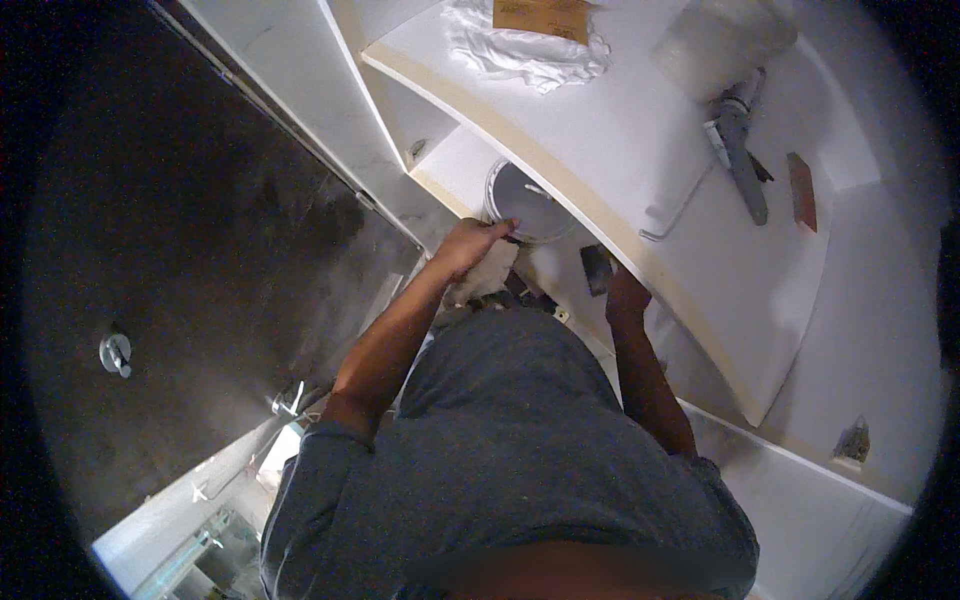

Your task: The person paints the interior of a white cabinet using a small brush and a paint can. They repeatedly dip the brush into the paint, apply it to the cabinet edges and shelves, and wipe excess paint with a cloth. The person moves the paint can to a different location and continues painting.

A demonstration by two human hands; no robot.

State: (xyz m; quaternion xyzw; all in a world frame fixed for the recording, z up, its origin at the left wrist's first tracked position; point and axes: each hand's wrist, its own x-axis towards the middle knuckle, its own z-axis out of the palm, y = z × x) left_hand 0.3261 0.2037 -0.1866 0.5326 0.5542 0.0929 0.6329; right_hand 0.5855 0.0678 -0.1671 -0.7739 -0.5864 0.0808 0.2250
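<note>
Here, the left hand [470, 247] grips the near rim of the bucket [489, 190], which sits partly under the shelf [600, 130]. The shelf's edge covers part of the right hand [627, 295], beside a dark block [596, 270]; whether it grips I cannot tell. White cloth [475, 50] and a grey tool [738, 160] lie above.

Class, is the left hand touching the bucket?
Touching: the head view shows the left hand at the bucket, its thumb lying across the rim.
</note>
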